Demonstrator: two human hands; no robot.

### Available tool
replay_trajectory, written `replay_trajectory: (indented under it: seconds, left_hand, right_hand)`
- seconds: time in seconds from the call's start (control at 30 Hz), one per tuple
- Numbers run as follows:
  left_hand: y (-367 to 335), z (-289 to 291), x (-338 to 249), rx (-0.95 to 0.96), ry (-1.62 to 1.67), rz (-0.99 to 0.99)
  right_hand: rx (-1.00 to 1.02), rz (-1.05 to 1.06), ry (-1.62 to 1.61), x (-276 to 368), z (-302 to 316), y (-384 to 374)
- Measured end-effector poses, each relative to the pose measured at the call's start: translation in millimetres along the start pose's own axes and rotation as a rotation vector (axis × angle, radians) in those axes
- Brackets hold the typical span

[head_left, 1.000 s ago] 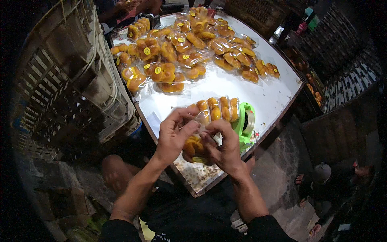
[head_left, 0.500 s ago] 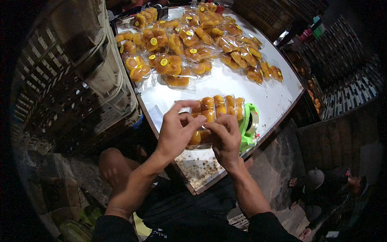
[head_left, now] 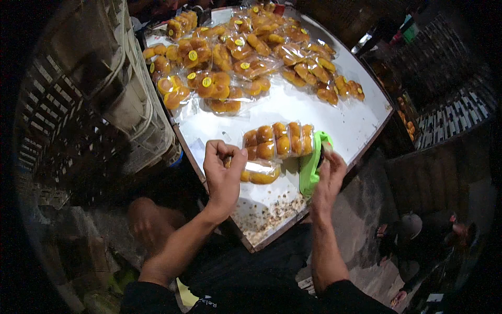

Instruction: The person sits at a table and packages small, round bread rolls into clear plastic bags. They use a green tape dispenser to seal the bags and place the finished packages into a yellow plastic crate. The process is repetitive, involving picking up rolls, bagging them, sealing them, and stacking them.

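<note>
My left hand [head_left: 225, 175] is closed, thumb against curled finger, pinching the end of a clear bag of bread [head_left: 260, 172] lying near the table's front corner. Just beyond that bag sits a row of wrapped golden buns [head_left: 265, 142], packed side by side. To their right is a bright green tape dispenser [head_left: 310, 170], tilted. My right hand [head_left: 329, 175] is on its right side, fingers curled at the roll, which they largely hide.
Many bagged breads [head_left: 246, 65] with round yellow stickers cover the white table's [head_left: 293, 112] far half. Stacked plastic crates [head_left: 149, 112] rise along the left. At the lower right a person [head_left: 410, 227] in a grey cap is low to the floor.
My right hand has left the bag and moved right to the tape dispenser, which has tilted. My left hand stays at the bag's end, and the bread bag is now more exposed.
</note>
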State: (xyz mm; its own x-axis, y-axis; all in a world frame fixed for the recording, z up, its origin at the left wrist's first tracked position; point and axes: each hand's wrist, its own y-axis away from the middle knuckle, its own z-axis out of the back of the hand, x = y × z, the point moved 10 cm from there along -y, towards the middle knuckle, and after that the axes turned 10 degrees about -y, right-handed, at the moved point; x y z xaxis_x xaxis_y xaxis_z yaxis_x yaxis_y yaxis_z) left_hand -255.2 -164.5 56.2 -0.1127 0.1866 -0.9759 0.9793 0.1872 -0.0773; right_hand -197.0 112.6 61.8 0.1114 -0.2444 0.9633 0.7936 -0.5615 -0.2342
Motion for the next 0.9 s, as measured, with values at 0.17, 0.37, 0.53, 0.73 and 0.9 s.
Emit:
replay_trajectory:
  seconds: [0.17,0.37,0.53,0.73,0.9]
  left_hand:
    - [0,-13,4,0.029,-0.002,0.0]
    - [-1,-23,19,0.033,-0.009,-0.005]
    - [1,-33,30,0.09,-0.078,0.019]
    - [1,-42,53,0.08,-0.03,0.079]
    - [12,-42,49,0.117,-0.191,0.082]
  right_hand:
    - [0.061,-0.277,0.4,-96,67,7]
    - [0.038,-0.263,0.449,-90,59,-34]
    - [-0.031,-0.005,0.532,-61,75,-24]
    - [0.109,-0.654,-0.141,-131,52,65]
    - [0.309,0.199,-0.049,41,-47,49]
